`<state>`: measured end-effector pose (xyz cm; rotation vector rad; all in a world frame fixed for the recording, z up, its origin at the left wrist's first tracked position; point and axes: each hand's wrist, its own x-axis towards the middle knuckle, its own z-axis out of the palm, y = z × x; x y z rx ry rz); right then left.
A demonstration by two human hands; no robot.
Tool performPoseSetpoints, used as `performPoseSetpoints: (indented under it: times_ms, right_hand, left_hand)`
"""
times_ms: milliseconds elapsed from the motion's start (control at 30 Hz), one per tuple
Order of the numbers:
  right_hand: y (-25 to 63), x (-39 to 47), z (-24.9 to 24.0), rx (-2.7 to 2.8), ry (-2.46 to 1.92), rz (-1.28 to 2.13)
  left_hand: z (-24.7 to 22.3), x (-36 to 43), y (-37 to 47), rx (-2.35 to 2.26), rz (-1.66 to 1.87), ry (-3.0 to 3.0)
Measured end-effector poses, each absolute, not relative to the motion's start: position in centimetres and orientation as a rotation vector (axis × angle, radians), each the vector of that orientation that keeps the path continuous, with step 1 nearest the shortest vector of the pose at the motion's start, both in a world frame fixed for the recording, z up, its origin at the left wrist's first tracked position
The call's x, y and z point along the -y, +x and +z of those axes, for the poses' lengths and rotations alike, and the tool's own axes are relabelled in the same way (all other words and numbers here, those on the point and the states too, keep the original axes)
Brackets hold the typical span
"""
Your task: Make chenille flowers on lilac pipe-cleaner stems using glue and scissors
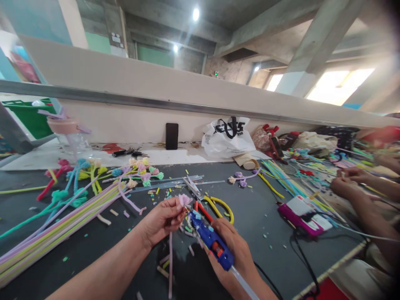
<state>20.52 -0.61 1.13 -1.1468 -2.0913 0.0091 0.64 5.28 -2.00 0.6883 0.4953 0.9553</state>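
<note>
Table [259, 246] is seen beneath the fingers. Blue glue gun [214, 241] is grasped by right hand [237, 248], tip pointed toward left hand [165, 221]. Scissors [195, 191] are laid just beyond fingers. Lilac flower [184, 200] is pinched in left fingers.

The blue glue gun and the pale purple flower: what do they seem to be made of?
Blue pistol-shaped glue gun: probably hard plastic with a slight sheen, judging by its smooth moulded shell. Pale purple ruffled flower: perhaps fuzzy, matt chenille stem, as its edges look soft; exact fibre unclear.
</note>
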Motion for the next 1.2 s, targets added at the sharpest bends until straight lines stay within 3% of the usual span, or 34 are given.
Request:
performPoseSetpoints:
  times_ms: [367,600,1200]
  right_hand:
    - [22.9,0.4,0.5,2.148,-1.034,0.012]
    - [25.6,1.3,2.2,2.681,-1.203,0.259]
    - [29.6,0.6,5.9,2.919,-1.311,0.616]
  left_hand:
    - [-1.8,-5.3,0.7,-0.496,0.976,0.701]
    - [-1.7,-5.2,0.7,-0.487,0.98,0.712]
    - [-1.8,-5.5,-0.1,-0.4,0.997,0.655]
